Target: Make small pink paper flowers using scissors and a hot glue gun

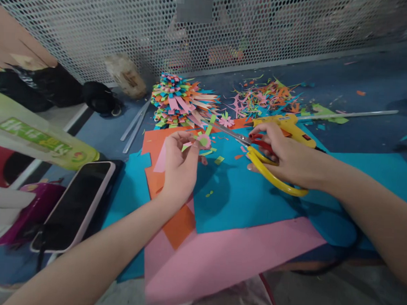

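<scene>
My left hand [183, 158] pinches a small paper flower [204, 141], pink and light green, between thumb and fingers. A green strip stands up from it. Fingers of my right hand [277, 151] are through the red and yellow handles of a pair of scissors [242, 138]. Its blades point left at the flower, and I cannot tell whether they touch it. Below both hands lies a blue sheet [242, 199], with green paper scraps [219, 160] on it. Another pink paper flower [226, 120] rests just beyond the blades.
Behind my hands are a cone of fringed coloured paper [175, 102] and a heap of paper shreds [266, 99]. A yellow glue gun [300, 130] lies behind my right hand. Left stand a phone [76, 205], a bottle [39, 132] and a tissue pack [35, 208]. A perforated metal panel [128, 28] closes the back.
</scene>
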`<state>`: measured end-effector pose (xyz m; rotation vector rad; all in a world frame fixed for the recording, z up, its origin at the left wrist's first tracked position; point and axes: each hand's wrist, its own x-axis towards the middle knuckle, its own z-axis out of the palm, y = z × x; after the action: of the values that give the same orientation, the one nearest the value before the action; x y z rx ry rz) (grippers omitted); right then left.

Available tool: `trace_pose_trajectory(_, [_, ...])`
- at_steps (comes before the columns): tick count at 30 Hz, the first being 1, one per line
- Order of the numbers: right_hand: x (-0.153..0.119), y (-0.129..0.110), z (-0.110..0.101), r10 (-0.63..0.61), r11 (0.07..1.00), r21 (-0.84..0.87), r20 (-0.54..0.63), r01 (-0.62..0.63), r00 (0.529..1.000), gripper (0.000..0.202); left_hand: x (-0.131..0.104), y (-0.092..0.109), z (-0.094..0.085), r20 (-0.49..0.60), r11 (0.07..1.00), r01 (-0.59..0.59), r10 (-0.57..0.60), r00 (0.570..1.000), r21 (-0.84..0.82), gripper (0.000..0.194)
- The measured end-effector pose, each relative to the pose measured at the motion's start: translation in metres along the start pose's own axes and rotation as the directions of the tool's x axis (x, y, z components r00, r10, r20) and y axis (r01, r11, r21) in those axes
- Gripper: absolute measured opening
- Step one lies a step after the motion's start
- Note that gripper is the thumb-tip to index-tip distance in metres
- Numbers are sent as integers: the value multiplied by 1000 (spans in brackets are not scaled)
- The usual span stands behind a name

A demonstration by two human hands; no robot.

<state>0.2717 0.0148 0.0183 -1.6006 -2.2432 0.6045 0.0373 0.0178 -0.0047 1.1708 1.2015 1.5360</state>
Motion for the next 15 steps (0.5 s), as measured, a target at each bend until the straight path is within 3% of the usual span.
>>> trace_pose_trajectory(15, [0,-7,-4,54,998,14,88,-56,995,61,1,-3,-1,52,1000,-3,3,999,-1,20])
